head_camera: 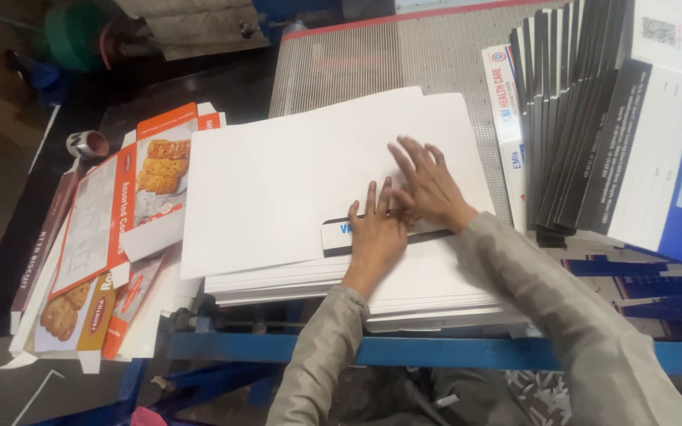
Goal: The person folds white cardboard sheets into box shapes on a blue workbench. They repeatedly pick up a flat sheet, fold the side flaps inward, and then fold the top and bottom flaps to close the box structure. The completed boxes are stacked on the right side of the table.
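Both hands lie flat with fingers spread, gripping nothing: the left hand (376, 233) and right hand (428, 185) press on the top white sheet (294, 170), which sits askew on the paper stack (436, 292) and looks not yet squared to it. The stack overhangs the blue worktop edge (404, 353); flattened biscuit cartons (116, 229) crowd the left, dark folders (570, 110) the right, leaving open room only on the mesh belt (357, 55) beyond.

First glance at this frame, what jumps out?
Dead centre, the left hand and right hand press flat, fingers spread, on the top white sheet of a thick stack of white card on a blue metal bench. At right stands a fanned row of dark-edged printed folders. At left lie flattened orange biscuit cartons.
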